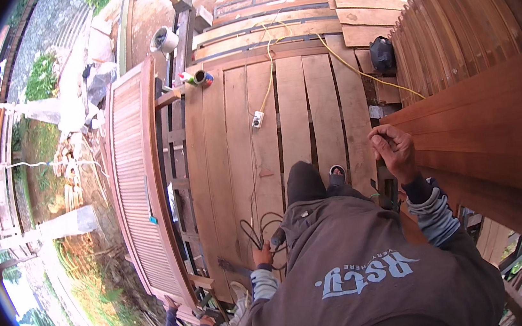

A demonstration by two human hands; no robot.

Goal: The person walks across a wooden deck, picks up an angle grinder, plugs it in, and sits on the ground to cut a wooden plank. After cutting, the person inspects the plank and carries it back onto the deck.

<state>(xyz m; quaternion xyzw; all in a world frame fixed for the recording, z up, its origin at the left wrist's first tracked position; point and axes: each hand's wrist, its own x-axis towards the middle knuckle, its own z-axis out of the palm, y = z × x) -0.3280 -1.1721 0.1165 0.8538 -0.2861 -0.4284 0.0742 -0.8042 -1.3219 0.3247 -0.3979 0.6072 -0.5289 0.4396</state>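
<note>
My left hand [262, 255] is low beside my body, closed around a dark corded power tool [277, 239] that my shirt partly hides. The tool's black cable [249, 230] loops around that hand. Raised on the other side, my right hand [396, 151] has its fingers curled in and the thumb against them; whether anything small is between them does not show. Close to its right stands a large reddish-brown wooden panel [462, 121]. Under me lies a deck of wide wooden planks [292, 95].
A white socket block [257, 119] on a yellow extension cord [271, 71] lies on the planks. Cans [203, 77] stand at the far left corner. A louvred shutter panel [141, 183] leans at left, where a co-worker's hand [172, 301] touches it. A black container [382, 54] sits far right.
</note>
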